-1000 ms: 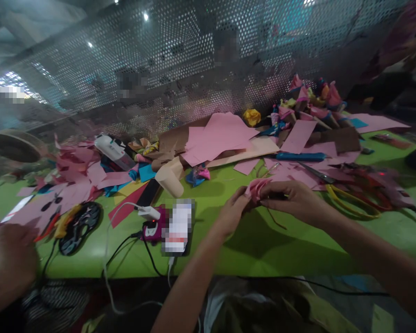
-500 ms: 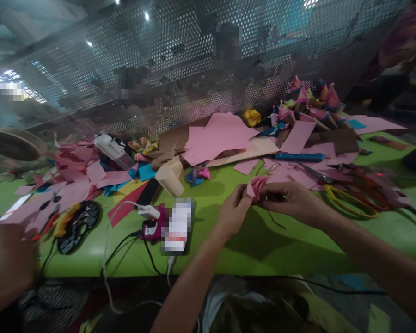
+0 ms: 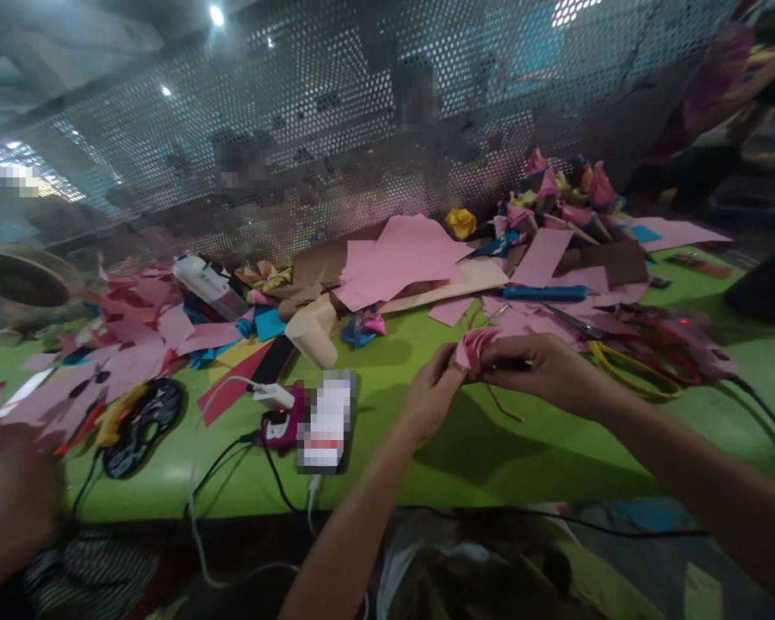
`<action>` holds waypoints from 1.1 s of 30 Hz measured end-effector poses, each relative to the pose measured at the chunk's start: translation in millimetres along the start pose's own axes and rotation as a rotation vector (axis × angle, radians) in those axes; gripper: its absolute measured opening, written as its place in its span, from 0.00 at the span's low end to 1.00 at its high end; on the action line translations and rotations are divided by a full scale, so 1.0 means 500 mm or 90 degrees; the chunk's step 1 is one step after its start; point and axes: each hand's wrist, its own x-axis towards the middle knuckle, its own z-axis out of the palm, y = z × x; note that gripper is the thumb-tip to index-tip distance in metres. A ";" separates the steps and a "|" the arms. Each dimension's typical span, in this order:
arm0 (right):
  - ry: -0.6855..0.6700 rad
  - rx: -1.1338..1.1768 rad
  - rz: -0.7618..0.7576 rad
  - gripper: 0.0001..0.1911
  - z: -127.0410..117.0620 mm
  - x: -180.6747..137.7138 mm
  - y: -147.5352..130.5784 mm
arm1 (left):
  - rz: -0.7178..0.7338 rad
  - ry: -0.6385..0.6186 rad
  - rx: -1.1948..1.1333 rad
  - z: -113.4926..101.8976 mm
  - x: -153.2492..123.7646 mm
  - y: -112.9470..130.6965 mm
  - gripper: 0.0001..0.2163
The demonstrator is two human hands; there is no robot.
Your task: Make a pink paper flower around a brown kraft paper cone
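Green table (image 3: pixel 491 465): far half littered with pink paper sheets (image 3: pixel 400 258), phone (image 3: pixel 326 422) and cables at the near edge. A perforated metal screen (image 3: pixel 362 129) stands behind the table under ceiling lights. Left hand (image 3: pixel 430 400) and right hand (image 3: pixel 546 370) both pinch a folded pink paper piece (image 3: pixel 474 349) just above the table's middle.

Above the bright green table (image 3: pixel 478 456), the left hand (image 3: pixel 430 398) and right hand (image 3: pixel 542 366) together pinch a small folded pink paper piece (image 3: pixel 473 349), near scattered pink paper sheets (image 3: pixel 400 258).
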 end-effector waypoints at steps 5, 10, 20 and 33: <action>0.007 -0.022 -0.033 0.09 -0.006 -0.002 0.004 | -0.030 0.005 -0.020 0.004 -0.003 0.004 0.20; 0.011 -0.034 -0.044 0.08 -0.004 -0.006 0.013 | -0.035 0.001 -0.030 0.007 -0.003 0.006 0.18; 0.212 0.051 -0.023 0.16 0.004 -0.054 -0.012 | 0.094 -0.045 -0.047 0.008 -0.003 0.009 0.21; 0.290 -0.085 -0.117 0.07 0.026 -0.110 -0.036 | 0.206 -0.041 0.080 0.050 -0.055 0.017 0.20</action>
